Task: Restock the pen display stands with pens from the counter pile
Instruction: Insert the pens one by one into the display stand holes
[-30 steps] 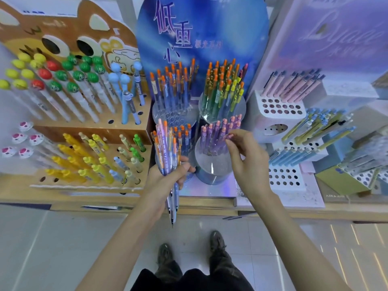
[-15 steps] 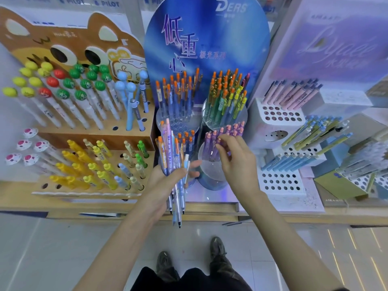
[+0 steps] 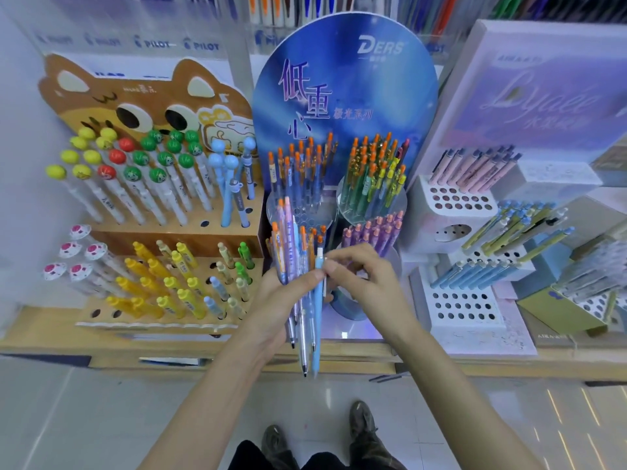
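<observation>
Shop shelving fills the view, and a wooden counter (image 3: 441,362) runs across it above a pale tiled floor (image 3: 84,418). At the middle of the counter stands the blue DERS stand (image 3: 346,96), an oval backboard with clear round cups at its foot. The cup at its upper left holds blue pens with orange caps (image 3: 302,171), the cup at its upper right holds green and yellow pens (image 3: 376,181), and the lower right cup holds purple pens (image 3: 373,232).

Left of the DERS stand is a brown cat-face stand (image 3: 135,106), with ball-topped pens on its upper step and yellow pens on its lower step. Right of the DERS stand is a white stepped stand (image 3: 458,201) with pink and blue pens and many bare holes.

In front of the DERS stand's lower cups, the left hand (image 3: 281,300) is curled round a bundle of pens (image 3: 295,252), caps up and tips hanging down past the counter edge. The right hand (image 3: 366,283) is just beside it, its thumb and fingertips (image 3: 334,266) closed in a pinch on the upper end of a light-blue pen (image 3: 317,317) at the bundle's right edge, which also lies against the left thumb. The remaining right fingers are bent above the pinch.

Below the arms, two dark shoes (image 3: 274,439) stand on the floor.
</observation>
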Demonstrator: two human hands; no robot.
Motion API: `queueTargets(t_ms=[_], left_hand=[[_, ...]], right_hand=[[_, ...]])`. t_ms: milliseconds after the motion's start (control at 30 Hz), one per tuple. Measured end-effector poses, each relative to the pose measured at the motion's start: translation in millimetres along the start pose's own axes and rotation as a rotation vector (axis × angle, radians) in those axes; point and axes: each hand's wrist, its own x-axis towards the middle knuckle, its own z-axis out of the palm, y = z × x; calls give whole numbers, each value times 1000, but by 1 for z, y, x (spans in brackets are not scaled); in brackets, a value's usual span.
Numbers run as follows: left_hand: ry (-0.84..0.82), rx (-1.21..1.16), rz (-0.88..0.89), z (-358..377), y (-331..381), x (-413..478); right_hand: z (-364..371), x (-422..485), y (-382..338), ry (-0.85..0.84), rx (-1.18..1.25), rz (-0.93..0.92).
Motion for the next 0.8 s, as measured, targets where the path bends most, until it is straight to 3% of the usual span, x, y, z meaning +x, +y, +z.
queueTargets(t_ms=[167,300,433,667,800], left_hand=[[-88,37,-19,4,-1,1],[-102,34,-25,17,-4,2],[-124,33,-57,37,-11,8],[-167,154,-92,65,-40,15],[-175,272,-73,86,-55,20]], right_hand=[[-6,-2,-12,-30,251,208],[-20,-10,-11,27,307,160],[-41,-24,-8,205,374,99],[-126,-50,14,567,315,39],[-182,-59,42,702,-18,57]])
